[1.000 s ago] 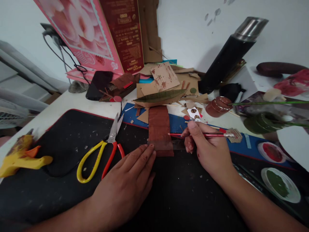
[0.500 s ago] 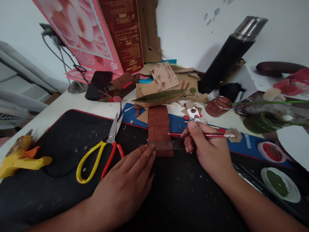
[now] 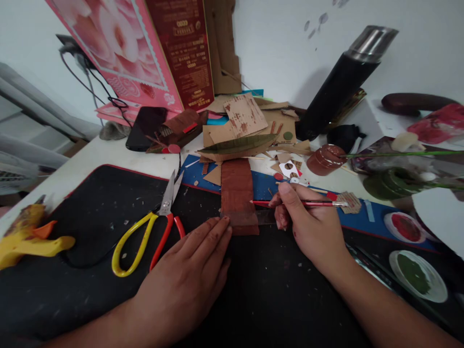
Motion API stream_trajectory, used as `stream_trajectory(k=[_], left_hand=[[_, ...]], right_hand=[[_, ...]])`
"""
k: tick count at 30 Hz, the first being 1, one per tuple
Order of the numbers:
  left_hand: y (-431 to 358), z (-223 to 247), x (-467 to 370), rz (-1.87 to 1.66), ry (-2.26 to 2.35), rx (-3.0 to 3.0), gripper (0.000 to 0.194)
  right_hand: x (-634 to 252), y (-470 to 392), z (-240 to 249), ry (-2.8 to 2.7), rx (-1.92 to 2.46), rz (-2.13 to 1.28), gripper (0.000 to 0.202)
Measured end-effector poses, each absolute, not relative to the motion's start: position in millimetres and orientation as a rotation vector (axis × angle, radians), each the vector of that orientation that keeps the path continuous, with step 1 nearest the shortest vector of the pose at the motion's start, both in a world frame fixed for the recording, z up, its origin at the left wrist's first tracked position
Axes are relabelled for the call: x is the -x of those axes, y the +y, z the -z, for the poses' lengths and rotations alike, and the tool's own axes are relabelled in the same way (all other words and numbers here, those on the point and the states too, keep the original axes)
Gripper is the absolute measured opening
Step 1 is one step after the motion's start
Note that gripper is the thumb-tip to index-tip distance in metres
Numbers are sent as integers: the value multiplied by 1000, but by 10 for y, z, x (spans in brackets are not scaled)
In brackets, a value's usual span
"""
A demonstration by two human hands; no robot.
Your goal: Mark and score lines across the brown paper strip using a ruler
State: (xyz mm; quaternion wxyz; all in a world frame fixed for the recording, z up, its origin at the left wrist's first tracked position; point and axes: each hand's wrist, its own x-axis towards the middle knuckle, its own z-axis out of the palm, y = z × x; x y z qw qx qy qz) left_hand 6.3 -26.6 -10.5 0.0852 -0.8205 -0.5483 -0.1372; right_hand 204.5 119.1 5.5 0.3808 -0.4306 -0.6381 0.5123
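Observation:
A brown painted cardboard strip [image 3: 237, 186] lies on the black mat in front of me, its long side pointing away. What looks like a clear ruler [image 3: 266, 217] crosses its near part. My left hand [image 3: 184, 270] lies flat, fingers stretched out, with the fingertips pressing at the ruler and the strip's left edge. In my right hand [image 3: 311, 222] is a red pencil [image 3: 319, 203], pinched between thumb and fingers. The pencil's tip points left and meets the strip's right edge. Left of the strip, scissors [image 3: 165, 208] with yellow and red handles lie partly spread.
A yellow glue gun [image 3: 32, 239] rests at the left. Cardboard scraps [image 3: 246, 116] and a green leaf-shaped piece [image 3: 239, 146] are piled behind. On the right are a black thermos [image 3: 337, 87], a brown paint jar [image 3: 324, 160], and lids of red paint [image 3: 406, 227] and green paint [image 3: 416, 275].
The view has shifted very slightly. Both hands, the pencil and the strip keep nearly the same places relative to each other.

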Motion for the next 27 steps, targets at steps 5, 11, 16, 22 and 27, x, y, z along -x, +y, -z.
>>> stream_trajectory(k=[5,11,16,22,27], left_hand=[[-271,116,-61,405,-1642,2450,42],[-279,125,-62,384,-1645,2452,43],[-268,107,-66,359,-1622,2434,42],[-241,89,-72,343,-1577,2426,42],[-235,93,-74,336,-1560,2425,41]], right_hand=[[-2053,1199,-58,-1634,1096,-1308,43],[-2045,1194,-66,-1669,1098,-1292,44],[-2059,1189,-53,-1663,1100,-1302,44],[-2048,1186,-53,-1644,1075,-1312,43],[-2038,1161,-53,-1644,1036,-1303,43]])
